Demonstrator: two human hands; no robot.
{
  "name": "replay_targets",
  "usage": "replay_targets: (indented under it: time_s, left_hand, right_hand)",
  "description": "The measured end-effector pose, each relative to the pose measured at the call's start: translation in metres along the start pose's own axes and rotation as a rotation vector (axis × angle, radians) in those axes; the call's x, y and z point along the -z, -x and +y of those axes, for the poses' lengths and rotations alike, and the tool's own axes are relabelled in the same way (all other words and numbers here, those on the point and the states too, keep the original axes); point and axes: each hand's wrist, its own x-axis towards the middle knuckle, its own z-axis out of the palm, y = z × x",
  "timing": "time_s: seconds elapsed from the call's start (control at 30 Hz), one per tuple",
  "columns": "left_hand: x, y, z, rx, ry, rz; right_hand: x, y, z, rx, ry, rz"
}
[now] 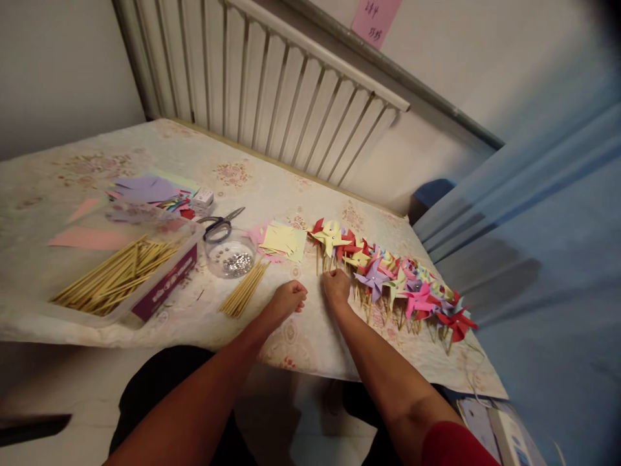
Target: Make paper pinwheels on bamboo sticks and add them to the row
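My right hand [337,286] is closed at the stick of a yellow paper pinwheel [330,237], at the near end of a long group of finished pinwheels. My left hand [290,298] hovers over the tablecloth, fingers curled together; whatever they hold, if anything, is hidden. Left of it lies a bundle of thin wooden sticks [244,291]. Beyond that hand is a stack of pale yellow paper pieces [284,241], with pink pieces beneath. Pinwheels in purple [372,279], pink [420,299] and red [457,321] lie to the right, their sticks pointing toward me.
A round clear dish [231,259] holds small metallic pieces. Scissors [223,225] lie behind it, near a small box [202,202]. At left, a clear plastic bin [167,285] contains many sticks. Coloured paper [145,189] lies farther back. A radiator [272,90] and blue curtain [548,213] border the table.
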Motion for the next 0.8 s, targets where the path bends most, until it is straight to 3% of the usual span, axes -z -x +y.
replay_targets:
  time_s: [0.23, 0.53, 0.8]
  left_hand:
    - [0.006, -0.004, 0.005, -0.063, 0.027, 0.049]
    - [0.021, -0.017, 0.013, -0.239, 0.069, 0.366]
    - [0.02, -0.014, 0.014, -0.277, 0.0, 0.312]
  right_hand:
    - [0.011, 0.026, 0.006, 0.148, -0.095, 0.004]
    - [0.04, 0.079, 0.018, 0.263, -0.248, -0.12]
    - [0.044, 0.1, 0.031, 0.307, -0.224, -0.155]
